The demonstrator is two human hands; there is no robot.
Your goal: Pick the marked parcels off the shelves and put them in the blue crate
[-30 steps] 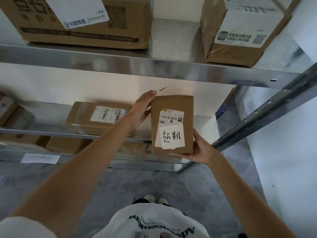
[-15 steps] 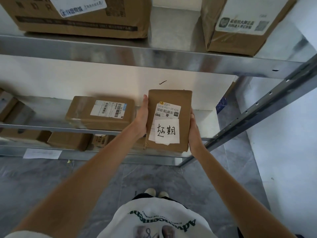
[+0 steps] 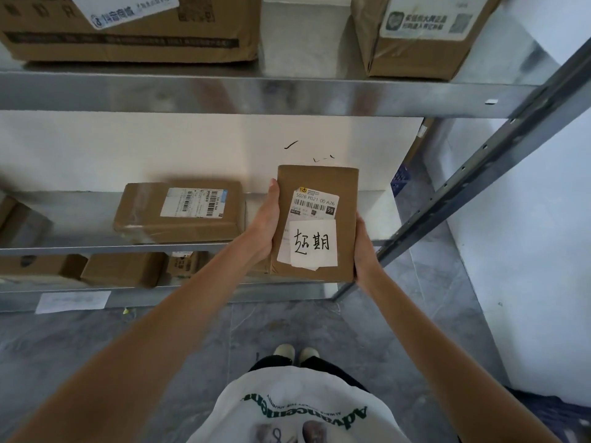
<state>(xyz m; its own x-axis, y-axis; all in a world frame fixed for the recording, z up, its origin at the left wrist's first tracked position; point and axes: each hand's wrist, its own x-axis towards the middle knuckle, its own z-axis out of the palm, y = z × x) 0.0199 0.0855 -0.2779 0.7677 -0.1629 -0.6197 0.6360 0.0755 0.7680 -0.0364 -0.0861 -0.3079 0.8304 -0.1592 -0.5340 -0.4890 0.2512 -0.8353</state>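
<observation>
Head view: marked parcel (image 3: pixel 316 223) unmoved, left hand (image 3: pixel 267 223) and right hand (image 3: pixel 363 247) still gripping its sides.

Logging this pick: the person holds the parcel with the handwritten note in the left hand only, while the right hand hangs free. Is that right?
Not quite. The head view shows both hands on the marked parcel: the left hand lies along its left edge and the right hand holds its right edge. The parcel does carry the handwritten note.
</observation>
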